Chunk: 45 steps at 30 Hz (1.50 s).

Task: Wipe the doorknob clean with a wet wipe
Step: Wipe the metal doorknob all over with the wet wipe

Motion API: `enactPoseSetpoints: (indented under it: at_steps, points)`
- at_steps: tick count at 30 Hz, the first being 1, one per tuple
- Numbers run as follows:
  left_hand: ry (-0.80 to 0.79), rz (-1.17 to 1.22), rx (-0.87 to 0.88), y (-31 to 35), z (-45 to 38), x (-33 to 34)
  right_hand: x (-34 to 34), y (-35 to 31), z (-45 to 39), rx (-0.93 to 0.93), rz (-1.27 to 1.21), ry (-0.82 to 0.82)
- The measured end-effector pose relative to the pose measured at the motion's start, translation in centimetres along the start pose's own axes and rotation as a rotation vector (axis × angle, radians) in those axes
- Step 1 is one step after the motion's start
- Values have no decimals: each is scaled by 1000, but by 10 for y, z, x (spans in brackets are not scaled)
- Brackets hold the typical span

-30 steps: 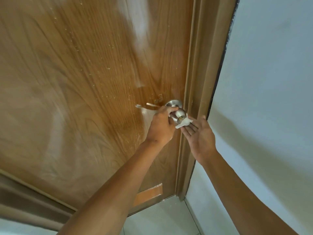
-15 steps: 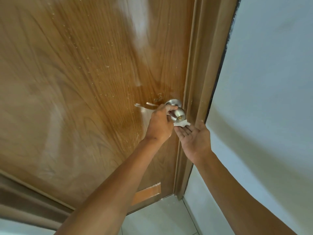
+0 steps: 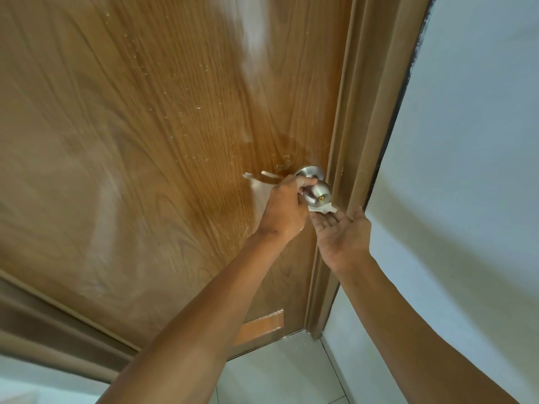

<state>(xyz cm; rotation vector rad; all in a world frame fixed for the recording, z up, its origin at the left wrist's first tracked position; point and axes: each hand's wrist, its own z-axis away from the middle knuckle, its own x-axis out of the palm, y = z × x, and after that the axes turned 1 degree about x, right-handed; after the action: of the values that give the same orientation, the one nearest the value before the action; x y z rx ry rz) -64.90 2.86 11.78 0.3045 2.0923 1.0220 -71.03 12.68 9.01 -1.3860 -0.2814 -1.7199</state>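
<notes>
A round brushed-steel doorknob with a brass keyhole sticks out of the brown wooden door, close to its right edge. My left hand is curled around the knob's neck from the left, thumb and forefinger on the metal. A white wet wipe is pressed against the underside of the knob. My right hand lies palm up under it, its fingertips holding the wipe up against the knob.
The brown door frame runs right beside the knob. A pale wall fills the right side. A strip of peeling tape hangs on the door left of the knob. Light floor tiles lie below.
My right hand has slid left and lower, from the knob's right side to beneath it, carrying the wipe along the knob. My left hand keeps its grip.
</notes>
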Motion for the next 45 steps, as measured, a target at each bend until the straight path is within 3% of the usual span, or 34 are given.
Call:
enactPoseSetpoints:
  at_steps: [4, 8, 10, 20, 26, 30, 34, 40, 45]
  points:
    - [9, -11, 7, 0, 1, 0, 1, 2, -5, -320, 481, -54]
    - [22, 22, 0, 4, 0, -1, -14, 3, -4, -689, 925, -217]
    - [12, 40, -15, 6, -1, 0, -16, -1, -7, -787, 1059, -299]
    - [-7, 134, -93, -2, 4, -9, -14, -20, -7, -865, 1526, -508]
    - [182, 114, 28, -1, 12, 4, 10, -30, -7, -782, 1651, -518]
    - [176, 28, 139, 2, 9, 7, 16, -31, -2, -790, 1690, -567]
    - [199, 84, 65, 1, 15, 9, 6, -35, 4, -778, 1792, -625]
    - [246, 248, -149, 14, 4, 14, 24, -31, -5, -827, 1920, -589]
    - [213, 238, -144, 9, 15, 12, 7, -34, -7, -836, 1866, -642]
